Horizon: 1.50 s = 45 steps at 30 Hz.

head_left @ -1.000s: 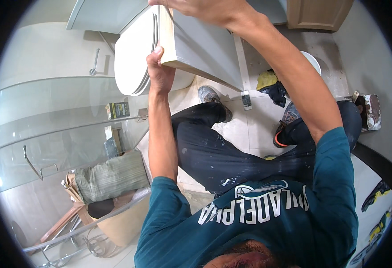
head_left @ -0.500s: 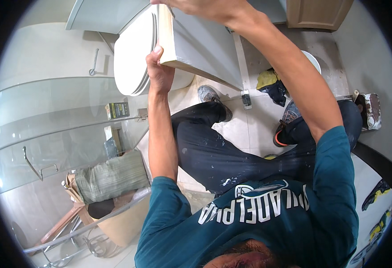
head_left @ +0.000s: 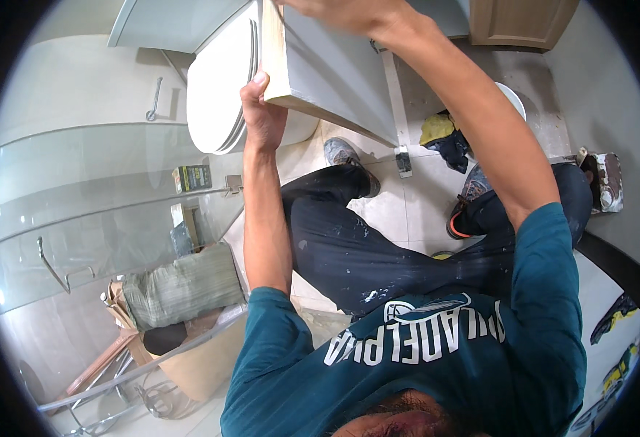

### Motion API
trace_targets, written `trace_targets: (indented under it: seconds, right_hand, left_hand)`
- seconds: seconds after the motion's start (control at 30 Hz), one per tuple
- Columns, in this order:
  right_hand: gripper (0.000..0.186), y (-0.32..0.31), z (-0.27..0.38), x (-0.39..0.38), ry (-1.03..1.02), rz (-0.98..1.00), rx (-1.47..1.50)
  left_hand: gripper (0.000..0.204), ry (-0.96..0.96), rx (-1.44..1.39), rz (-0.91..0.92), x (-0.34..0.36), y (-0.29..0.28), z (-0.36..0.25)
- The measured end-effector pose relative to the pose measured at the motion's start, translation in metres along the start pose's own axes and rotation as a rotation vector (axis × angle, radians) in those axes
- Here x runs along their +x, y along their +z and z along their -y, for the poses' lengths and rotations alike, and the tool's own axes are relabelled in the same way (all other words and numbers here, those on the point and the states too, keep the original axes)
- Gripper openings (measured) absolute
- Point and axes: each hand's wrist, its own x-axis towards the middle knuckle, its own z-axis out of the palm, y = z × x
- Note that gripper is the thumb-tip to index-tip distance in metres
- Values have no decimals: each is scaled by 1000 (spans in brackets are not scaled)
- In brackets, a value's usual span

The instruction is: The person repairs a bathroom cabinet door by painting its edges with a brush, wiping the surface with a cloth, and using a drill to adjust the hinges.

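A grey door [head_left: 349,80] with a bare pale wood edge [head_left: 276,58] stands upright in front of me, beside the white toilet [head_left: 218,87]. My left hand [head_left: 263,116] is closed around the lower part of that edge, thumb on the wood and fingers behind it. Higher up, my right hand [head_left: 349,13] reaches across to the upper part of the same edge. It looks closed, but the top of the picture cuts off its fingers, so what they hold cannot be made out.
A glass shower screen [head_left: 108,171] runs along the left, with a wrapped bundle [head_left: 185,288] behind it. Yellow and black gloves [head_left: 444,138] lie on the floor by a white bucket [head_left: 511,98]. A paint-stained container [head_left: 604,182] sits at the right wall.
My right hand has shifted slightly to the right along the top of the picture. The left hand keeps its grip, and the door's edge appears marginally further right.
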Motion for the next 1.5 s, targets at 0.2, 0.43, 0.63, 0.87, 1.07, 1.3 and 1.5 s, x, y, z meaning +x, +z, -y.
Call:
trace_targets:
  seconds: [0.2, 0.43, 0.63, 0.87, 1.07, 1.3, 1.5]
  right_hand:
    - [21, 0, -6, 1, -16, 10, -14]
    - [21, -5, -6, 4, -9, -19, -71]
    - [21, 1, -9, 3, -89, -51, -50]
    - [21, 1, -17, 3, -41, -27, -33]
    - [21, -2, -7, 2, 37, -20, -49]
    - [20, 2, -14, 3, -49, -52, -34]
    - [19, 1, -17, 2, -30, -54, -60]
  left_hand:
    - [61, 10, 5, 4, 2, -4, 1]
    - [62, 15, 19, 23, 2, -9, 3]
    - [63, 10, 5, 4, 1, -2, 1]
    - [62, 30, 5, 24, 3, -1, 1]
    - [61, 6, 1, -6, -1, -1, -1]
    - [61, 11, 2, -13, 0, 3, -1]
    - [60, -1, -1, 31, 3, -5, -1]
